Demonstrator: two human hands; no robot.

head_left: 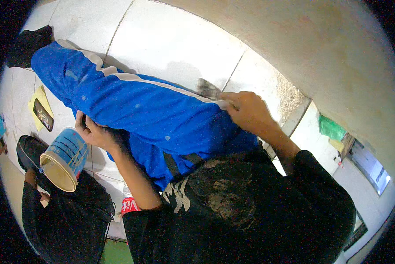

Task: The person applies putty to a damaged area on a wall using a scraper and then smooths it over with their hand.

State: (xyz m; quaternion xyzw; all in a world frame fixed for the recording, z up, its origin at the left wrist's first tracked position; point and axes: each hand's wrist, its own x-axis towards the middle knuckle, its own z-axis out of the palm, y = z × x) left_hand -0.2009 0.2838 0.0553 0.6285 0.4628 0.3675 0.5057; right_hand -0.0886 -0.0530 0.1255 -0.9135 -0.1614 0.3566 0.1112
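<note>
My right hand (248, 110), beside my thigh, is closed on the handle of a putty knife (208, 89). Its grey, smeared blade points left, over the white floor tiles along my blue trouser leg (140, 101). Below the bent knee, my left hand (94, 133) hangs with its fingers loosely curved and apart; I see nothing held in it. Close by it is a blue and white bucket (67, 154), tipped so that its pale mouth faces me. Whether the hand touches the bucket, I cannot tell.
White tiles (162, 35) meet a beige wall (320, 48) at a rough patch (290, 94). A phone (43, 115) lies on yellow paper (35, 97). A green plastic bag (331, 128) sits by the wall. Someone in black clothing (69, 215) is at the lower left, near a red package (129, 205).
</note>
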